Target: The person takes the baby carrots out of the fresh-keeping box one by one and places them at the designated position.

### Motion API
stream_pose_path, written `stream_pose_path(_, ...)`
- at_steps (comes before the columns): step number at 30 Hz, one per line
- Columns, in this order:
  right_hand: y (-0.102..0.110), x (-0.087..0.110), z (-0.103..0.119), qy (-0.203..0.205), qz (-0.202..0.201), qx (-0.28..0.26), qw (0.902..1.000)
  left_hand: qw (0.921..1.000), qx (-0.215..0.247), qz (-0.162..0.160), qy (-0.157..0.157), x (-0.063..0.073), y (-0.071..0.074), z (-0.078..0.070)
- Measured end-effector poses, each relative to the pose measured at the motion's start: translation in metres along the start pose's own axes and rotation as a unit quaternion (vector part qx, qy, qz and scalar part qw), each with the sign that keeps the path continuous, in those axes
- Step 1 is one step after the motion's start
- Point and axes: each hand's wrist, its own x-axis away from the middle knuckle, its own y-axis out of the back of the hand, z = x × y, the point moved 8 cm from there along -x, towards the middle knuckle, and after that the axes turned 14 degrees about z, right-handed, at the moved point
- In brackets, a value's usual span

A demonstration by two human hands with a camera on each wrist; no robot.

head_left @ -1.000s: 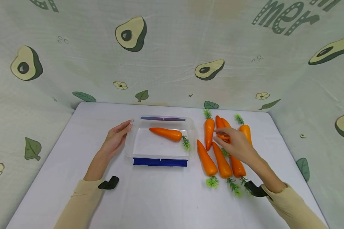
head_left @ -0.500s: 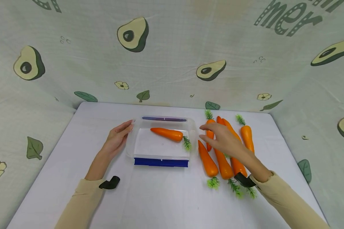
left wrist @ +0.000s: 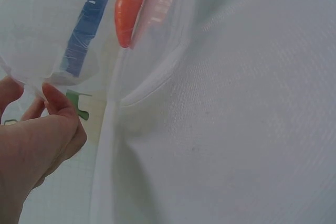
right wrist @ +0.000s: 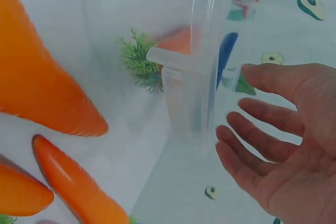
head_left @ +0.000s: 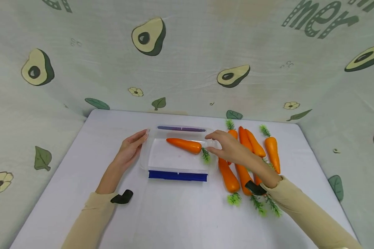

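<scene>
A clear plastic food container point(head_left: 144, 159) with blue clips on its near and far sides lies mid-table. One orange carrot point(head_left: 187, 146) with a green leafy top rests in it, tip toward the left. At the container's left rim, my left hand point(head_left: 129, 148) pinches the edge between thumb and fingers; the left wrist view shows the thumb and fingertips point(left wrist: 52, 95) meeting on the clear plastic. My right hand point(head_left: 229, 147) hovers at the right rim, fingers spread and loosely bent. Nothing is between its fingers point(right wrist: 262, 135) in the right wrist view.
Several more carrots point(head_left: 229, 180) lie loose to the container's right, partly hidden under my right hand and forearm. One carrot point(head_left: 272, 152) lies farthest right. The white table point(head_left: 174, 214) is backed by a cloth point(head_left: 187, 52) with avocado prints.
My right hand has moved left from above the carrots to the container's right rim, carrying nothing. The left hand stays at the left rim. The view has shifted slightly.
</scene>
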Motion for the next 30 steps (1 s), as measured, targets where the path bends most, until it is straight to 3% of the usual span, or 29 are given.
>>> stream_pose_path(16, -0.024, -0.039, -0.002, 0.007, 0.060, -0.008, 0.9981, 0.9999, -0.013, -0.007, 0.004, -0.002, 0.001, 0.002)
stream_pose_path(30, -0.047, -0.064, 0.003, 0.018, 0.065, 0.030, 0.9972, 0.9998, -0.015, -0.009, 0.002, -0.001, 0.002, 0.001)
